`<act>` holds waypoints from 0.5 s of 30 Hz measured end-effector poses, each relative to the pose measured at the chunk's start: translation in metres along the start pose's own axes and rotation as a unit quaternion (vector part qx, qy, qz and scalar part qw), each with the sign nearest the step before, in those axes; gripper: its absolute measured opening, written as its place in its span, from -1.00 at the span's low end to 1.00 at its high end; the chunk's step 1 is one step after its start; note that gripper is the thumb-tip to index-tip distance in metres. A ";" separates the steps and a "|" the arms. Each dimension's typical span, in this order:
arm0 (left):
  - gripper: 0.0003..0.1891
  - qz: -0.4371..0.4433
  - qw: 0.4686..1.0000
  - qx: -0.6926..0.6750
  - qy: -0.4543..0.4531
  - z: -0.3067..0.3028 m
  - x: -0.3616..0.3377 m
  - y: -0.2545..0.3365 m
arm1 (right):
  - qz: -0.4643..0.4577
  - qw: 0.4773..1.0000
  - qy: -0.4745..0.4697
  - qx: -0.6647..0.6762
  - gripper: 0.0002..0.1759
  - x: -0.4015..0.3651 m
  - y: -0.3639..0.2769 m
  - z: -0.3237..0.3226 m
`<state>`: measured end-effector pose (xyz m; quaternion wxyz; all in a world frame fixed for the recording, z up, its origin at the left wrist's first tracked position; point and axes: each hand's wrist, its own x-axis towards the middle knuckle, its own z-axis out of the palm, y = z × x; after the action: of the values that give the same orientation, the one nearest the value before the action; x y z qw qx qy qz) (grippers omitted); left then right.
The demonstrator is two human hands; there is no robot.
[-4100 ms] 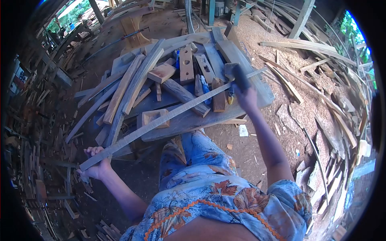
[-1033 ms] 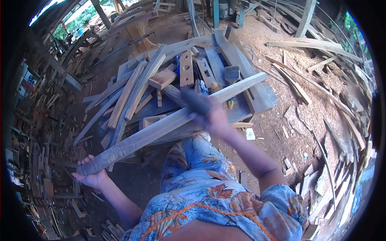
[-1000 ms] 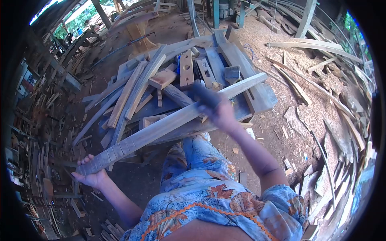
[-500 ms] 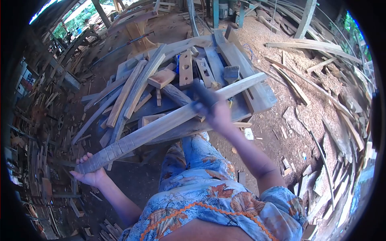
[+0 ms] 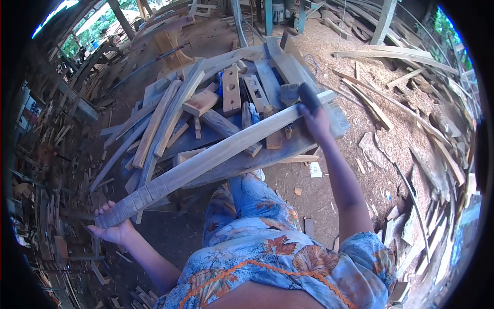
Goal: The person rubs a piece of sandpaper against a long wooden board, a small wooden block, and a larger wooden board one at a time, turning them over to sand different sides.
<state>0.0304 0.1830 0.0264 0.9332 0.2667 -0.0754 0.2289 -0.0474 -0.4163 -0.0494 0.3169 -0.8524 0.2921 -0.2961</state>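
A long grey wooden plank [image 5: 206, 159] runs diagonally from lower left to upper right, its far end resting on the cluttered workbench [image 5: 247, 162]. My left hand [image 5: 110, 229] grips the plank's near end, which has notched cross marks. My right hand [image 5: 315, 121] is closed around a dark tool [image 5: 307, 96], held against the plank near its far end. The tool's working part is hidden by my hand and the plank.
The bench carries several planks, wooden plane bodies [image 5: 230, 90] and a brush [image 5: 289, 92]. Sawdust and offcuts [image 5: 391, 129] cover the ground on the right. Scrap wood [image 5: 46, 170] is piled on the left. My legs in patterned cloth [image 5: 247, 206] are under the plank.
My right hand has slid the tool along the plank from its middle up to the far end. The plank's near end and my left hand stay about where they were.
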 end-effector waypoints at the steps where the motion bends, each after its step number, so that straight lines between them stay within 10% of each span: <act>1: -0.45 -0.004 1.000 -0.006 -0.008 -0.003 0.000 0.001 | 0.000 1.000 0.001 -0.001 -0.49 0.010 0.018 0.000; 6: -0.44 -0.004 0.999 -0.013 -0.035 -0.001 -0.004 0.004 | 0.078 0.990 0.078 -0.088 -0.39 0.009 0.007 0.014; 15: -0.41 -0.043 0.998 -0.014 -0.046 0.012 -0.001 0.010 | -0.369 0.914 -0.050 0.163 -0.29 -0.120 -0.159 0.025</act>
<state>0.0246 0.1838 0.0405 0.9413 0.2667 -0.1104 0.1749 -0.0593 -0.2242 0.0101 0.3342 -0.8498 -0.1118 -0.3920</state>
